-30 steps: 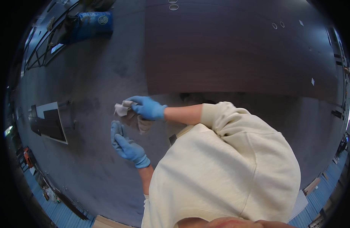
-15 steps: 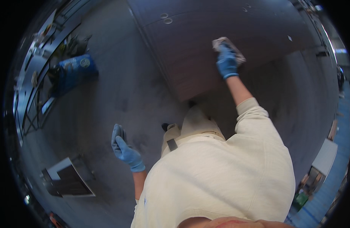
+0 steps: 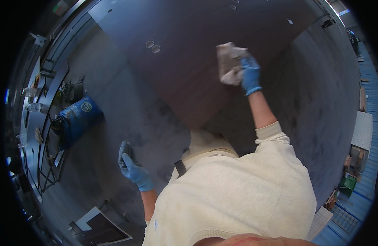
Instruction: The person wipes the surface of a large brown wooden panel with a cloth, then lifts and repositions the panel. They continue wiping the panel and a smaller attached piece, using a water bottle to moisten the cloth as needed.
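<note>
Swung crumpled pale cloth w/ R hand from off near left corner of dark brown counter to over its right edge, all within approx. 1 sec; spread wider now than ½ sec ago. Brings cloth to counter, so prob. in use there, tho can't tell if touching or just above. Reaching fwd w/ R arm almost straight, w/ cuff back at mid-forearm; grasping cloth by side nearest counter's right edge, w/ blue-gloved fingers partly blurred. Keeping L hand left of counter's near corner, well apart from it, w/ elbow bent, also blue-gloved, fingers together and slightly curled, gripping nothing visible.
</note>
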The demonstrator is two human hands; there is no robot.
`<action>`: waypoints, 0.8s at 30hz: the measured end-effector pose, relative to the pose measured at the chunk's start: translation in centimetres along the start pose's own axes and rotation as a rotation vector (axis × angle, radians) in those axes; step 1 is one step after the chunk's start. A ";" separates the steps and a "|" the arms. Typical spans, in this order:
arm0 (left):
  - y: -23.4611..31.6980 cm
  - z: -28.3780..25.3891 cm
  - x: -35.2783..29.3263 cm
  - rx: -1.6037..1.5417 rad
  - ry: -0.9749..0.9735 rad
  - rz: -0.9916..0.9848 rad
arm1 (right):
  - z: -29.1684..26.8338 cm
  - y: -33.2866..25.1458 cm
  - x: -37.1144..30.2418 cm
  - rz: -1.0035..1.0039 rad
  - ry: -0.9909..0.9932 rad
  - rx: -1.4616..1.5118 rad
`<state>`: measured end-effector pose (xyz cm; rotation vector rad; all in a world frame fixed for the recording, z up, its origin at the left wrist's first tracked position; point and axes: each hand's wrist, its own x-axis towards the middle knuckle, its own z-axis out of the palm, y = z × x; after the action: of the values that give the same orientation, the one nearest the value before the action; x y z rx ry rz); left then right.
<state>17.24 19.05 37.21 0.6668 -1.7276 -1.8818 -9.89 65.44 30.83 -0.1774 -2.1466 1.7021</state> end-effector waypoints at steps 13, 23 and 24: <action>-1.2 10.1 7.4 0.077 -0.087 -0.124 | -9.0 14.8 20.8 0.304 0.298 -1.294; -4.5 3.7 15.1 0.051 -0.137 -0.335 | 20.6 9.0 29.8 -0.218 0.086 -1.035; -4.2 2.0 16.0 0.046 -0.147 -0.348 | 25.7 7.0 27.9 -0.190 -0.102 -0.996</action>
<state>3.68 10.44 32.75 0.9161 -1.8455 -2.1764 -46.10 53.24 25.72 -0.1422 -2.7851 0.4303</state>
